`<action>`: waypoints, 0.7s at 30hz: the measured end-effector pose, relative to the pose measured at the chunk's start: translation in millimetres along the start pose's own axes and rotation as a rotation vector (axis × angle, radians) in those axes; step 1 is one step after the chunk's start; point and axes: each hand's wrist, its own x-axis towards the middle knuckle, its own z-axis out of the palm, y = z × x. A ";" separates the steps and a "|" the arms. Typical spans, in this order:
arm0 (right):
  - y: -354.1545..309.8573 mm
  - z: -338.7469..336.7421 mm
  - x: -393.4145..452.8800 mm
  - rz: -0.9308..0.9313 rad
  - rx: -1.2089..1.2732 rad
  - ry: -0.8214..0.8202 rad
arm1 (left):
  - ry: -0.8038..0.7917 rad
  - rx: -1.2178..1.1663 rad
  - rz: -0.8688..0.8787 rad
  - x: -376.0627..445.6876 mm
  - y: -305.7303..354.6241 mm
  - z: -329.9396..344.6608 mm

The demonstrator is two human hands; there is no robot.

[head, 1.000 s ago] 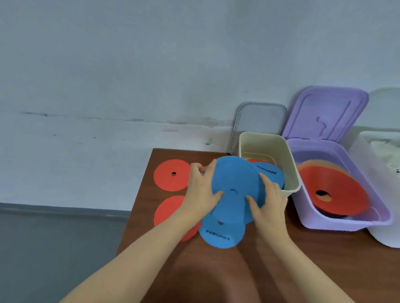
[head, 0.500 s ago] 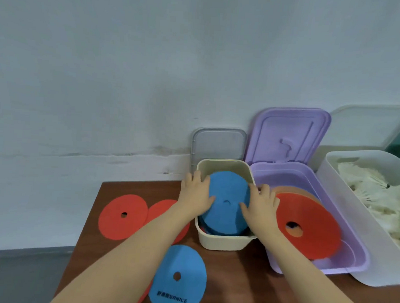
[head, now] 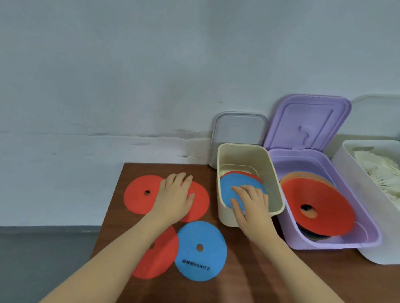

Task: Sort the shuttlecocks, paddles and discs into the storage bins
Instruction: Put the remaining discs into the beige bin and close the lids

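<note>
At desk level, change: the blue disc [head: 237,192] held by both hands half a second ago is now lodged in the cream bin [head: 224,212], tilted, over a red one.
Task meaning: one disc is judged sorted; four remain on the desk [head: 245,290].
Left hand [head: 175,197]: moved out of the bin; laid flat, fingers spread, on the rear red disc [head: 200,203], nothing gripped.
Right hand [head: 249,202]: left in the bin, fingers loosely extended on the blue disc, pressing, not pinching.
Remaining discs: far red disc [head: 138,195], near red disc [head: 159,257], printed blue disc [head: 200,251].
Other bins: purple bin [head: 362,241] holds discs; white bin [head: 354,171] holds shuttlecocks [head: 385,180].
</note>
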 end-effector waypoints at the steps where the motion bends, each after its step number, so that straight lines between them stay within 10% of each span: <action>1: -10.2 0.7 -5.1 -0.047 0.005 0.003 | -0.015 0.001 -0.026 -11.9 -9.6 0.1; 7: -50.1 30.9 -48.1 -0.004 0.118 -0.106 | -0.237 0.000 -0.248 -78.2 -52.7 19.9; 14: -58.8 84.8 -102.6 0.487 -0.069 -0.567 | -0.479 -0.197 -0.592 -118.3 -70.1 54.1; 21: -56.0 96.0 -113.4 0.636 0.092 -0.462 | -0.451 -0.225 -0.527 -126.9 -83.1 67.1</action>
